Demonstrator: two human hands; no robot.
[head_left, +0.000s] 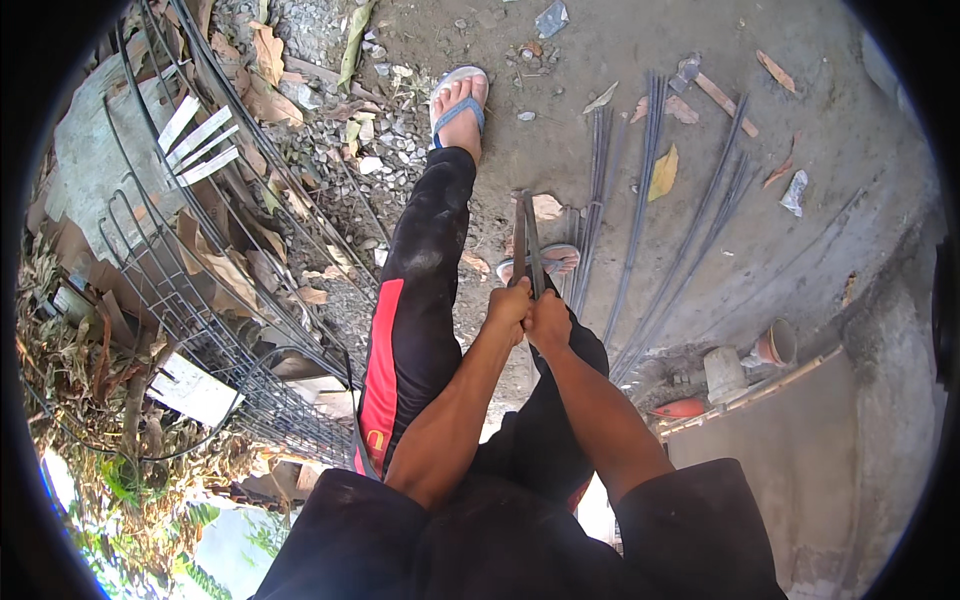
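Observation:
Close together in front of my body, my left hand [510, 306] and my right hand [548, 320] are both closed with fingers wrapped. Two long, narrow, dark metal bars [519, 235] stick out beyond them, almost touching at the far end and slightly apart nearer my fists. My left hand is around the left bar, and my right hand around the right one. Whether the bars are joined into one tool I cannot tell. Just beyond the hands, the bars overlap the view of my right sandalled foot [560, 259]. Bundled thin steel rods [592, 215] lie on the ground to the right.
More steel rods [645, 190] fan out at right, near a hammer [715, 95]. My left foot [462, 115] stands forward on gravel. Wire-mesh cages [195, 320] and dry leaves crowd the left. A bucket [777, 343] sits by the wall at right.

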